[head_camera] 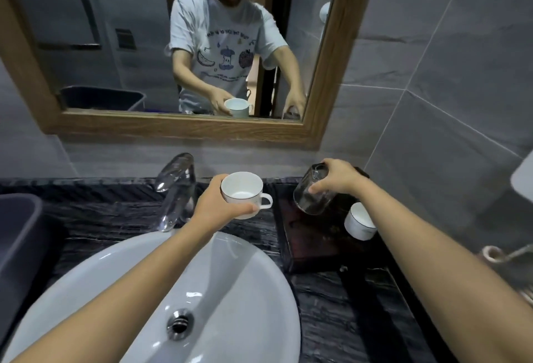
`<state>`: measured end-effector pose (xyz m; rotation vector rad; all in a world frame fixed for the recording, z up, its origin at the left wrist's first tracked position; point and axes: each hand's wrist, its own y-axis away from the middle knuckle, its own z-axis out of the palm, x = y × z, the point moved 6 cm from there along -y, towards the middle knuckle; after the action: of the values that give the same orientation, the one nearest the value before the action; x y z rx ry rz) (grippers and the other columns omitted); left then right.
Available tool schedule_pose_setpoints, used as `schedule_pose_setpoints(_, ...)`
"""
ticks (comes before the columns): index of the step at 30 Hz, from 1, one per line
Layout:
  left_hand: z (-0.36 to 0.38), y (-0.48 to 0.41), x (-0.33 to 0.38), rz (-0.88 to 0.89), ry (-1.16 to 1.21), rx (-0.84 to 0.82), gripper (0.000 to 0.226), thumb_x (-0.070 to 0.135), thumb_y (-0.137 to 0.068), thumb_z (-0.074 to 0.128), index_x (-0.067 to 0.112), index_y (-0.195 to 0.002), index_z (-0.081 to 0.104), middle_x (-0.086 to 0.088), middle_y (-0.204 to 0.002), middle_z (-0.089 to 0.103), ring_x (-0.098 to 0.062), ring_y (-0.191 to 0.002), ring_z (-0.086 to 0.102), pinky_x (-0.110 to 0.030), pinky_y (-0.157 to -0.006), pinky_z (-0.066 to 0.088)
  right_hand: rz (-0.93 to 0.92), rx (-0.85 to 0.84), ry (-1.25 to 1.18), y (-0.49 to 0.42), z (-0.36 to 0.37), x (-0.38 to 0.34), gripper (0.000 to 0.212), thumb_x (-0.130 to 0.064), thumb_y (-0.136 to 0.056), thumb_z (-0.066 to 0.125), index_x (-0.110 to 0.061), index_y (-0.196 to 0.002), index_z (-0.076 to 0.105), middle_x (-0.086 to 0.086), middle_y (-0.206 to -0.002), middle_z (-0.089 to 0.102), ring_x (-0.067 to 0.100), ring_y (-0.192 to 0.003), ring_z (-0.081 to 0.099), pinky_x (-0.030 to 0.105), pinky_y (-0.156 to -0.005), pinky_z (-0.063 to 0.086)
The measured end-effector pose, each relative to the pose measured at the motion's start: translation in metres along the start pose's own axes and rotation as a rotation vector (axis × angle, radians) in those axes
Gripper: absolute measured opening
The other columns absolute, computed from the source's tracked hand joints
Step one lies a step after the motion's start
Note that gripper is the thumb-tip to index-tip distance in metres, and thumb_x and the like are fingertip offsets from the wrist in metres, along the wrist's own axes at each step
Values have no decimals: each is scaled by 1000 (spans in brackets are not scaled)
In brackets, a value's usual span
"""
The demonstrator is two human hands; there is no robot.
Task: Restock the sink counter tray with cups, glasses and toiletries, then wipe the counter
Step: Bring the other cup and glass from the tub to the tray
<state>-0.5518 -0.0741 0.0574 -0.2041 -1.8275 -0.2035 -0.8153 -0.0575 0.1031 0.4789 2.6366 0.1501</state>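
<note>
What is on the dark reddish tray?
On the tray: one white ceramic cup. The right hand holds a tilted clear glass above. The forearm hides the right edge.

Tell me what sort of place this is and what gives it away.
A bathroom, likely a hotel's: a white basin with a chrome tap, a wood-framed mirror on grey wall tiles, and a tray on the dark counter holding a cup.

Two white cups [241, 189] [360, 222], one glass [313, 195], one tray [314, 240], one faucet [176, 189], one basin [230, 290], one mirror [184, 129].

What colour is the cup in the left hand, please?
White cup, thin dark rim line; head view.
</note>
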Motion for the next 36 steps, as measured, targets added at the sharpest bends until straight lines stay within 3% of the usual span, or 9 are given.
schedule_pose_setpoints(4, 12, -6, -14, -18, 15, -3, 75, 25, -50, 86, 27, -114, 47, 9, -111, 57, -13, -103, 56, -27, -81, 47, 62, 24, -23, -23, 20, 16, 95, -34, -67, 80, 0, -141, 31, 16, -141, 45, 32, -127, 46, 37, -99, 44)
schedule_pose_setpoints(8, 20, -10, -28, -52, 1, -6, 77, 25, -51, 86, 28, -117, 46, 10, -111, 57, -12, -104, 55, -30, -85, 49, 73, 10, 30, -41, 32, 21, 73, -36, -67, 79, -4, -124, 46, 15, -123, 57, 29, -103, 56, 36, -80, 49)
schedule_pose_setpoints(13, 30, -12, -36, -61, -1, -10, 73, 20, -55, 86, 28, -116, 47, 10, -110, 58, -11, -103, 55, -21, -77, 45, 64, -8, 73, -58, 39, 17, 82, -36, -72, 76, -1, -135, 39, 15, -135, 49, 32, -118, 52, 40, -93, 49)
schedule_pose_setpoints(17, 38, -14, -39, -69, -8, -17, 71, 19, -56, 86, 27, -115, 47, 10, -110, 57, -10, -102, 55, -18, -74, 44, 42, -5, 90, -65, 43, 14, 75, -36, -71, 77, -4, -130, 43, 14, -129, 53, 31, -112, 54, 39, -87, 49)
schedule_pose_setpoints(24, 51, -18, -43, -79, -2, -47, 74, 22, -51, 87, 30, -113, 48, 13, -110, 57, -10, -103, 55, -28, -85, 47, 13, 28, 108, -69, 47, 16, 80, -41, -67, 77, -6, -130, 43, 15, -132, 49, 33, -117, 50, 39, -90, 47)
schedule_pose_setpoints(31, 65, -16, -45, -90, 22, -94, 74, 25, -50, 86, 29, -113, 48, 14, -107, 58, -6, -100, 55, -19, -73, 43, 29, -1, 177, -69, 48, 18, 84, -42, -72, 74, -4, -136, 35, 17, -138, 44, 34, -124, 46, 40, -92, 45)
schedule_pose_setpoints(34, 69, -15, -46, -89, 19, -102, 74, 28, -47, 84, 30, -112, 48, 14, -107, 58, -6, -100, 55, -21, -75, 45, 36, -20, 185, -73, 47, 17, 75, -42, -73, 74, -2, -128, 42, 17, -131, 51, 33, -118, 51, 37, -87, 45)
schedule_pose_setpoints(36, 71, -15, -46, -86, 26, -105, 72, 26, -49, 85, 30, -110, 48, 15, -106, 58, -5, -99, 55, -22, -78, 46, 41, -17, 189, -75, 48, 17, 79, -43, -72, 74, -2, -130, 40, 18, -133, 50, 35, -120, 50, 39, -90, 45)
